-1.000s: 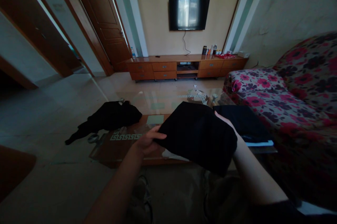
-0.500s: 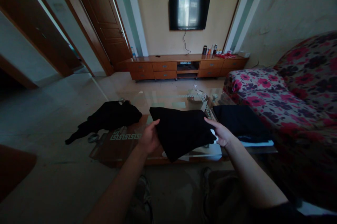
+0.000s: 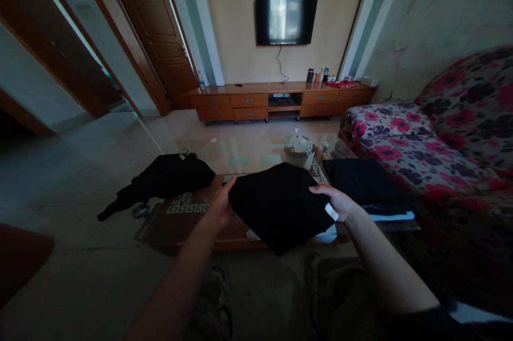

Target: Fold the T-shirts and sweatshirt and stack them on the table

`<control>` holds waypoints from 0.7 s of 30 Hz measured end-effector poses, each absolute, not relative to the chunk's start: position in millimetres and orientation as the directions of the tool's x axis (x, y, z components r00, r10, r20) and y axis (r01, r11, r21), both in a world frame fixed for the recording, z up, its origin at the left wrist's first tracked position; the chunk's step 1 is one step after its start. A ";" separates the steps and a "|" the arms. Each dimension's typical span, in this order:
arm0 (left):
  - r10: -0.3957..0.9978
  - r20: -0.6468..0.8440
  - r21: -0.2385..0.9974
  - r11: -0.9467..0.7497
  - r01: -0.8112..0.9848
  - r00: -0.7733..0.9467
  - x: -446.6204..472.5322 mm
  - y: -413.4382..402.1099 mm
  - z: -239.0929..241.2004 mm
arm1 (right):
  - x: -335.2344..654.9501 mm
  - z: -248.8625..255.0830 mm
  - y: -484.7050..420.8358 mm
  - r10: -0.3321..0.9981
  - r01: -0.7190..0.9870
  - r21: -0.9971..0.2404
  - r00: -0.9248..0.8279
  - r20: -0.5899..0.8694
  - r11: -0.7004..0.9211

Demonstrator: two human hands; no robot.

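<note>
A folded black garment (image 3: 280, 204) is held up over the near part of the glass coffee table (image 3: 192, 207). My left hand (image 3: 221, 206) grips its left edge, thumb on top. On the other side my right hand (image 3: 339, 203) pinches the right edge, close to a small white label (image 3: 331, 211). What kind of garment it is I cannot tell. To the left lies a crumpled black garment (image 3: 168, 175), part of it hanging over the table's edge. A flat black folded cloth (image 3: 364, 183) rests on the table at the right, with something pale blue under it.
A bowl (image 3: 298, 154) with white scraps is at the table's far side. The flowered sofa (image 3: 401, 140) borders the right. Beyond, a wooden TV cabinet (image 3: 248, 103) carries several bottles (image 3: 318, 75) below a wall television (image 3: 286, 20). My shoes are on the floor below.
Both hands have turned the folded garment, so its lower corner has swung right and a corner now points away from me. The white label shows more fully. The other cloths stay put.
</note>
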State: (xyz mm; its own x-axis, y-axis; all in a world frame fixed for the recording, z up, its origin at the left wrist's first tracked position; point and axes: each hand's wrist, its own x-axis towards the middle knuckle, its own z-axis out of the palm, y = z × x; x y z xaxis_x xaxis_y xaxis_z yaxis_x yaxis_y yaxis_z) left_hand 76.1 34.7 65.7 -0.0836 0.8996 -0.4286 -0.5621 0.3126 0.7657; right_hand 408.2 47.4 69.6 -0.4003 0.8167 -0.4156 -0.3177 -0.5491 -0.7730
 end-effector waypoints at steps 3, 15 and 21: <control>0.906 -0.401 0.807 0.281 -0.520 -0.133 74.1 35.1 64.5 | 408.1 69.2 47.8 0.818 -0.316 -0.780 -0.418 -0.396 -0.540; 0.947 -0.277 0.844 0.159 -0.513 -0.162 64.3 39.6 68.0 | 408.4 75.1 45.3 0.788 -0.321 -0.737 -0.412 -0.457 -0.595; 0.964 -0.214 0.621 0.261 -0.739 0.160 68.9 21.9 78.6 | 395.7 76.1 42.3 0.837 -0.399 -0.756 -0.416 -0.355 -0.519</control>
State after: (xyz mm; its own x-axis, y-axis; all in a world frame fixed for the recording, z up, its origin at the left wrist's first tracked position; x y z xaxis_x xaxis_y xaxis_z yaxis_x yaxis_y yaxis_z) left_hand 68.9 21.9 78.6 0.1597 0.9636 -0.2142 -0.7391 0.2606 0.6211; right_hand 395.7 42.3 76.1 -0.4160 0.8371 -0.3553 -0.3988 -0.5191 -0.7559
